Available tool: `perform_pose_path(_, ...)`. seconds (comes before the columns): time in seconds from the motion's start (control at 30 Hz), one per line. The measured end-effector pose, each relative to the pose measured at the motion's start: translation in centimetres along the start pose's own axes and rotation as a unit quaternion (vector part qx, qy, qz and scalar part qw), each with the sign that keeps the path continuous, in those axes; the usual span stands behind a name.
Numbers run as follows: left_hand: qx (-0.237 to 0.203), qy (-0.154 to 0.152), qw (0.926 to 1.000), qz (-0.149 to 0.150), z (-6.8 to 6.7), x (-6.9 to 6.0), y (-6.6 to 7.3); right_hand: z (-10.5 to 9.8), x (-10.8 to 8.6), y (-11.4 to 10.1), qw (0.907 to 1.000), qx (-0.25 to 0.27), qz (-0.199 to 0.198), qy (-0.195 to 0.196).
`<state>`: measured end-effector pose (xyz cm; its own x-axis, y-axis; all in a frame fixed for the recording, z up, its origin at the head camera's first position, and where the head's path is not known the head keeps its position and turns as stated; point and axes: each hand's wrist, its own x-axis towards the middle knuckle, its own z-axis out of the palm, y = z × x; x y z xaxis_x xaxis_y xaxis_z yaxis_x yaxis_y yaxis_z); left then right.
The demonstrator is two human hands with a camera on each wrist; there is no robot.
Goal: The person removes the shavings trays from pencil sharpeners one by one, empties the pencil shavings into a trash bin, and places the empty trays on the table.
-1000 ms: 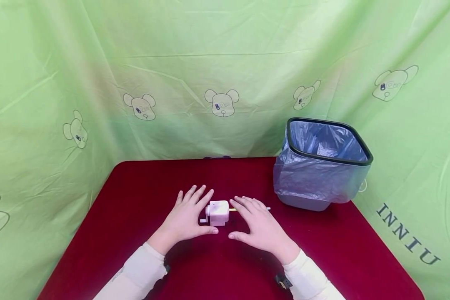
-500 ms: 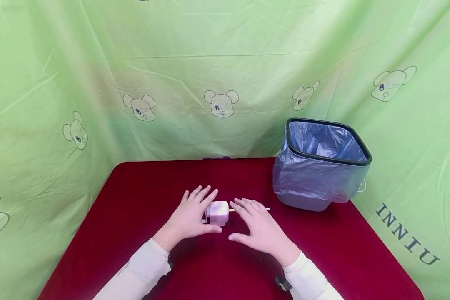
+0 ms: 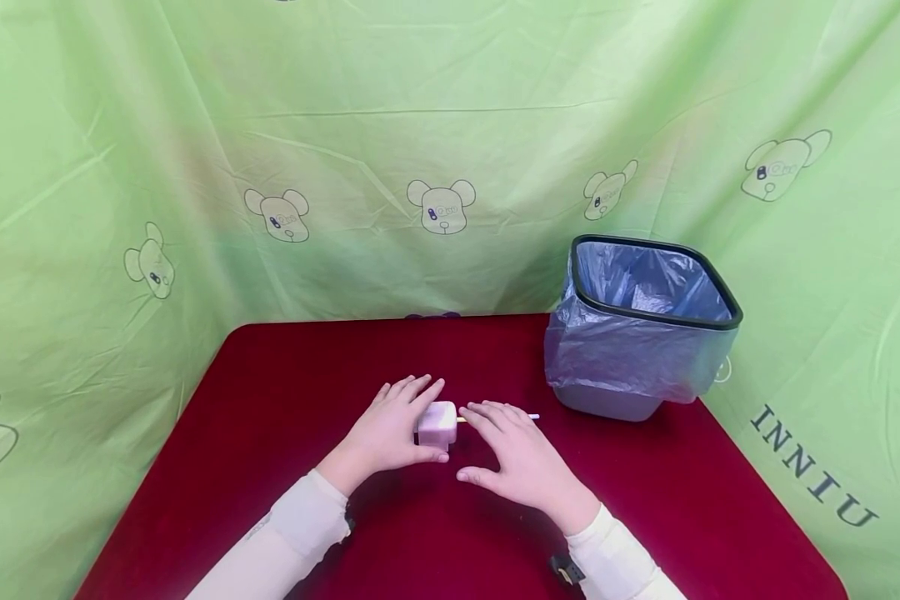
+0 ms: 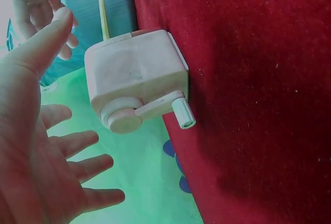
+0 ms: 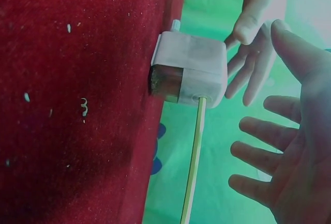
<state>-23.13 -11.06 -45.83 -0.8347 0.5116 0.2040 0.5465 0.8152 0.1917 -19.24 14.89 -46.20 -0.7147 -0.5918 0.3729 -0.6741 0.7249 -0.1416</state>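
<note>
A pale pink crank sharpener [image 3: 438, 423] stands on the red table, with a yellow pencil [image 5: 193, 167] stuck in its side. Its crank handle [image 4: 184, 113] shows in the left wrist view, where a gap lies between the sharpener and my left hand [image 4: 41, 146]. From the head, my left hand [image 3: 390, 429] covers the crank side, its fingers spread. My right hand [image 3: 523, 457] hovers over the pencil, fingers extended and thumb apart. In the right wrist view my right hand [image 5: 289, 146] is clear of both. A dark window in the sharpener holds shavings.
A grey bin with a black rim [image 3: 648, 317] and a bluish liner stands at the table's back right. Green cloth [image 3: 345, 150] with bear drawings hangs behind and at the sides. Small pale crumbs [image 5: 84, 107] lie on the red cloth.
My left hand has moved right, towards the sharpener, and now hides the crank in the head view. My right hand has hardly moved; the sharpener and pencil stay in place.
</note>
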Motion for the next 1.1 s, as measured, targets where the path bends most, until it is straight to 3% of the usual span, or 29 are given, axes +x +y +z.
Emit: perform_pose_path(1.1,-0.012,-0.030,0.9995,0.002,0.9,2.1,0.5,0.3,-0.6,-0.2,1.0000,0.000,0.005,-0.001)
